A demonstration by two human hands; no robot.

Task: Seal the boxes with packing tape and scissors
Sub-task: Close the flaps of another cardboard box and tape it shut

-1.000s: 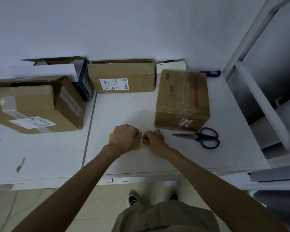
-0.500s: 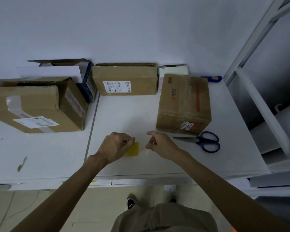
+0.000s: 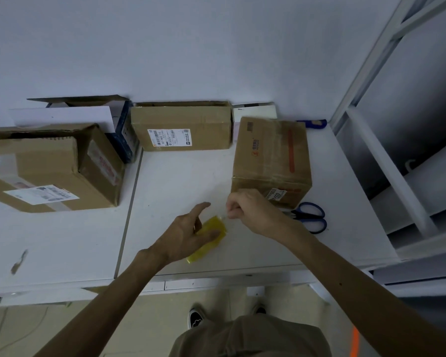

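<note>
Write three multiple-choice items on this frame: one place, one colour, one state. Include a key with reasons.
1. Where do the scissors lie?
A. On the table, just right of the right hand
B. On the floor
C. On top of a carton

2. What colour is the tape roll?
A. Red
B. Yellow
C. Black

3. What is the right hand doing?
A. Lying flat on the table
B. Gripping the scissors
C. Pinching the tape end beside the roll

Key:
1 A: the blue handles rest on the tabletop, beyond the right wrist.
2 B: the roll shows yellow under the fingers that hold it.
3 C: its fingers are curled together at the roll's edge, and the scissors lie untouched.
</note>
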